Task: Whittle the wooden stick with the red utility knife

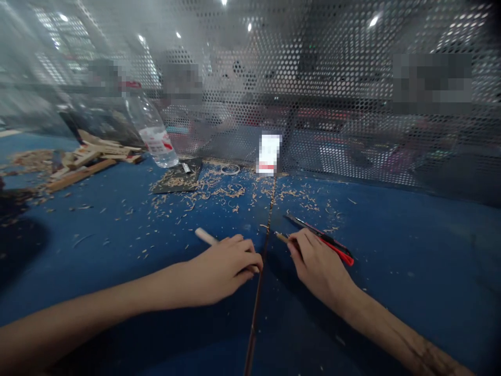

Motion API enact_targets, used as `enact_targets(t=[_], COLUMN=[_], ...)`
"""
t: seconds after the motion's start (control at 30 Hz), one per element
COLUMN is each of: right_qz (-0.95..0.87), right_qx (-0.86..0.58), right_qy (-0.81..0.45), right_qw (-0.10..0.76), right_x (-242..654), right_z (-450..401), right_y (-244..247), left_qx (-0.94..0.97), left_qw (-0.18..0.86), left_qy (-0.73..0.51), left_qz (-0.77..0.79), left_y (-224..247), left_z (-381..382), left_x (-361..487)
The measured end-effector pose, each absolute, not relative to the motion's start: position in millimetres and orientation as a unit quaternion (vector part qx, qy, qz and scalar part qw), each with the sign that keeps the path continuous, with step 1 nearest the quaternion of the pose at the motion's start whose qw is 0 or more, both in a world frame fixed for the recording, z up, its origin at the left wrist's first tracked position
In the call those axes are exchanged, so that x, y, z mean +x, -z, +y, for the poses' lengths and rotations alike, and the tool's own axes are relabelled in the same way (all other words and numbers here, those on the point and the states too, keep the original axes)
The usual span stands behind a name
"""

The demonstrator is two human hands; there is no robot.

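My left hand (230, 261) rests low over the blue table with its fingers curled round a pale wooden stick (205, 236). One rounded end of the stick pokes out past the knuckles; the rest is hidden under my palm. To the right, my right hand (318, 261) is closed in a pinch on a thin brown pencil-like stick (282, 238), whose narrow end points left and away from me. Close beyond that hand lies a utility knife (324, 239) with a black and red handle, its blade end toward the far left.
Wood shavings (230, 190) litter the blue table (415, 250). A dark mat (178, 180), a clear plastic bottle (156, 141) and a pale ring (230, 169) stand or lie farther back. Wooden pieces (90, 156) are heaped at left. A perforated metal screen (332, 104) closes the back.
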State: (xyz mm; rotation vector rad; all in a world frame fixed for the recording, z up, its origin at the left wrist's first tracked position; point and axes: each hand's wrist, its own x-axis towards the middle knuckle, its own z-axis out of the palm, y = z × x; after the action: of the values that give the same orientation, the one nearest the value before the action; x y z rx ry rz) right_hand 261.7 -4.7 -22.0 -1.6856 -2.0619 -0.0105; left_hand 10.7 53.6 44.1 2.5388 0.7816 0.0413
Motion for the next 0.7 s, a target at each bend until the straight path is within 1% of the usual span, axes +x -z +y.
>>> enact_targets(t=[0.07,0.13,0.2,0.27,0.37,0.47,0.53,0.63,0.7], right_qz=[-0.735,-0.727,-0.727,-0.725,-0.707,-0.678,-0.661,-0.635,-0.618], right_qx=[-0.626,-0.625,-0.617,-0.607,-0.597,-0.600,-0.601,-0.603,-0.601], right_qy=[-0.016,-0.044,-0.069,-0.096,-0.148,-0.201,-0.238,-0.286,-0.316], right_qw=[0.261,0.280,0.294,0.310,0.347,0.374,0.383,0.389,0.397], right_x=[265.1,266.6,266.9,267.0,268.5,271.2,272.9,274.6,276.2], right_z=[-4.1,-4.7,-5.6,-5.7,-4.4,-2.9,-2.5,-2.0,-0.2], right_y=[23.5,24.3,23.6,21.4,16.6,13.8,14.0,16.1,16.9], left_qx=[0.943,0.942,0.927,0.906,0.903,0.916,0.916,0.910,0.911], left_qw=[0.227,0.236,0.230,0.218,0.149,0.065,0.029,0.002,0.006], left_qy=[0.001,0.006,-0.011,-0.056,-0.127,-0.137,-0.135,-0.164,-0.172], left_qz=[0.242,0.239,0.297,0.358,0.382,0.372,0.376,0.381,0.376], left_y=[-43.5,-44.0,-43.0,-37.6,-21.6,-6.4,-3.1,-7.2,-9.5], left_z=[63.8,75.2,86.3,94.7,100.0,98.2,96.0,95.2,96.9], left_x=[9.2,9.0,9.9,11.7,15.0,18.0,19.9,23.4,25.9])
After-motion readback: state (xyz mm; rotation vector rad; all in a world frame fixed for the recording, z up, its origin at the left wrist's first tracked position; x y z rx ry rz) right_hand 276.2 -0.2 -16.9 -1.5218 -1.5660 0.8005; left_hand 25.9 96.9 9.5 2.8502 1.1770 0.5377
